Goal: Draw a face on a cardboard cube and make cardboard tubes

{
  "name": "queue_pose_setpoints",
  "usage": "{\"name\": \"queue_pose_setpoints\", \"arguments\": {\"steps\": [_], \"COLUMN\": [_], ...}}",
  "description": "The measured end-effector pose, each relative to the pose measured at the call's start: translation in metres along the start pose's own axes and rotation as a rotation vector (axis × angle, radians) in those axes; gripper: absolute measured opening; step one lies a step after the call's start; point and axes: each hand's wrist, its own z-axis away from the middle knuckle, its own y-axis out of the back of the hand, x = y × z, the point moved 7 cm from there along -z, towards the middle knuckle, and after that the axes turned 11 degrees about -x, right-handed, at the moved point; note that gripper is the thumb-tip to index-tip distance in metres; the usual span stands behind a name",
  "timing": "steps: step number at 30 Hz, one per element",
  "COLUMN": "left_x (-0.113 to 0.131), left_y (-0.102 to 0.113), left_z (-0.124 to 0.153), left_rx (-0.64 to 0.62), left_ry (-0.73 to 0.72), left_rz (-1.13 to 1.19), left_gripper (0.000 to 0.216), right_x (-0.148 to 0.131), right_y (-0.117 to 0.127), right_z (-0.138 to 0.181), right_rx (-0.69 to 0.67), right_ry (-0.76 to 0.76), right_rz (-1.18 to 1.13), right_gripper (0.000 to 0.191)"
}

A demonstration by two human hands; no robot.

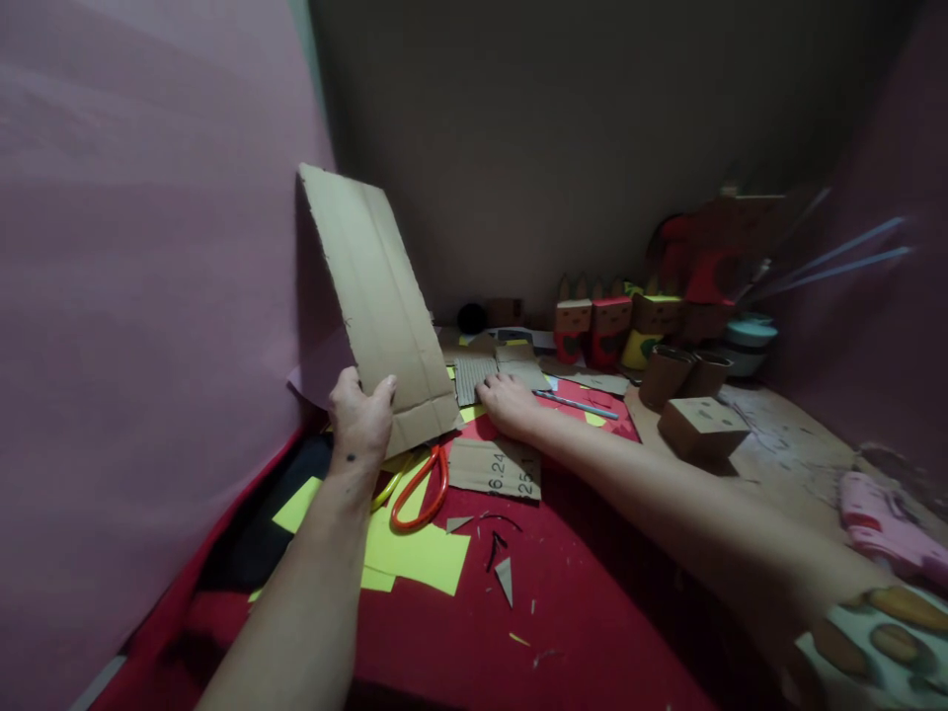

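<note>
Head view shows the left hand pinching a cardboard panel at eleven o'clock, likely to keep it tilted up, while the right hand rests against corrugated cardboard at twelve, its grip unclear.

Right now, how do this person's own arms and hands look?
The left hand and right hand wear no gloves. A small round spot marks the left wrist. A pale sleeve patterned with brown ovals covers part of the right arm; no sleeve shows on the left arm.
</note>
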Motion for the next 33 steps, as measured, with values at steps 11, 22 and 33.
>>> {"name": "queue_pose_setpoints", "arguments": {"steps": [11, 22, 33], "left_x": [-0.008, -0.007, 0.032], "left_y": [0.004, -0.014, -0.058], "left_z": [-0.004, 0.0, 0.048], "left_rx": [0.022, -0.099, -0.465], "left_ry": [-0.015, 0.02, 0.075], "left_rz": [0.042, 0.387, 0.822], "left_gripper": [0.03, 0.03, 0.037], "right_x": [0.038, 0.09, 0.016], "right_y": [0.044, 0.097, 0.042], "right_z": [0.012, 0.08, 0.158], "right_rx": [0.394, 0.792, 0.684], "right_ry": [-0.105, 0.032, 0.145], "right_rz": [-0.434, -1.548, -1.06], "right_gripper": [0.032, 0.023, 0.025]}}
